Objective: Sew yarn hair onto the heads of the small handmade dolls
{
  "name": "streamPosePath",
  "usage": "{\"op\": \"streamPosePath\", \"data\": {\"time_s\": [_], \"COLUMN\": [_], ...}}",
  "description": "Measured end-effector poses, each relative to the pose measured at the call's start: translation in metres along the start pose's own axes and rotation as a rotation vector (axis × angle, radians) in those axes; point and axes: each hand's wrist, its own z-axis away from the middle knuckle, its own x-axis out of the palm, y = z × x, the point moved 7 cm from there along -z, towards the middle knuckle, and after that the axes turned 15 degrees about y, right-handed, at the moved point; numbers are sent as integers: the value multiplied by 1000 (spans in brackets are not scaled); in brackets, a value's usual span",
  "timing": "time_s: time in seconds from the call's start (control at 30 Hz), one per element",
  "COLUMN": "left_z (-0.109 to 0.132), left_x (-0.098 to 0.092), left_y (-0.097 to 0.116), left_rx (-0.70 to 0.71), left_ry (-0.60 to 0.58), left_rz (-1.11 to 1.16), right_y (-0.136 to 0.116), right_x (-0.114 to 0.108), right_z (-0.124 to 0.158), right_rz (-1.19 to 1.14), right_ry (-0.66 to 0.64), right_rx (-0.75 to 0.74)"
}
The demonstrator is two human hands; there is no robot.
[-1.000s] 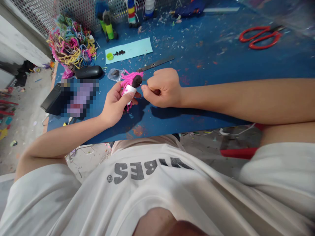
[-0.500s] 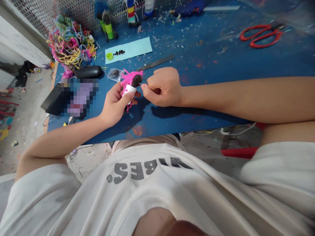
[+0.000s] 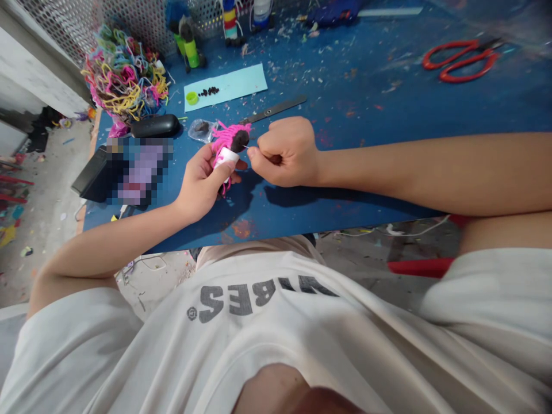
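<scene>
A small doll (image 3: 226, 156) with pink yarn hair, a dark head and a white body is gripped in my left hand (image 3: 203, 181), thumb across the white part. Close on its right, my right hand (image 3: 287, 154) is closed in a fist. Between its thumb and forefinger it pinches a thin needle-like tool (image 3: 247, 148), whose tip reaches the doll's dark head. Most of that tool is hidden in the fist. Just behind the doll lies a clear plastic bag (image 3: 202, 130) with a dark lump inside.
Behind the hands lie a flat metal blade (image 3: 276, 109) and a light-blue strip (image 3: 241, 84) bearing a green cap and black bits. Tangled yarn (image 3: 125, 75), a black case (image 3: 155, 126) and a phone (image 3: 144, 169) are on the left. Red-handled scissors (image 3: 468, 60) and a glue gun (image 3: 332, 12) lie farther back.
</scene>
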Motion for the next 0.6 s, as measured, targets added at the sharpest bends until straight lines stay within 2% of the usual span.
{"op": "streamPosePath", "data": {"time_s": [0.1,0.3,0.6], "left_z": [0,-1,-2], "left_x": [0,0,1], "left_y": [-1,-3,-1], "left_rx": [-2,-15,15], "left_ry": [-6,-18,-9], "left_rz": [7,26,22], "right_y": [0,16,15], "right_x": [-1,9,8], "right_z": [1,9,6], "right_rz": [27,160,107], "right_ry": [16,-185,-170], "right_rx": [-24,114,136]}}
